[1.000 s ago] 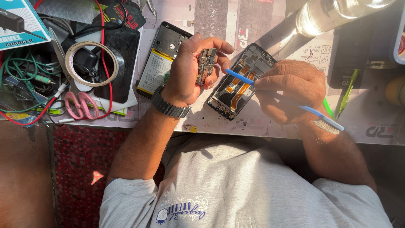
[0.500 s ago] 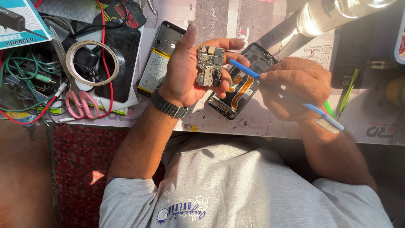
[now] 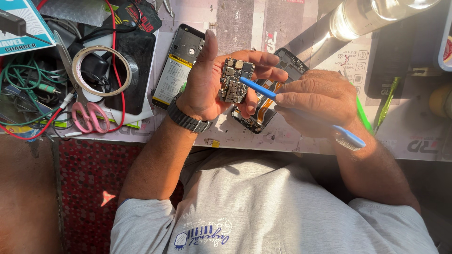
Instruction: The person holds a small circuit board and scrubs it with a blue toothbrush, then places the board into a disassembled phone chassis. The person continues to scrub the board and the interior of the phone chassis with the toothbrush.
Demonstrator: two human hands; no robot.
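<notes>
left hand (image 3: 207, 87) clamps the circuit board (image 3: 234, 80) upright above the opened phone (image 3: 268, 101). right hand (image 3: 318, 101) pinches the blue tool (image 3: 256, 88), its tip on the board, shaft running rightward.

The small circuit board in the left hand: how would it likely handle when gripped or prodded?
The circuit board looks thin and flat, so probably light and stiff. Its exposed chips suggest it is fragile. The left hand holds it while the right hand puts the blue tool to it.
</notes>
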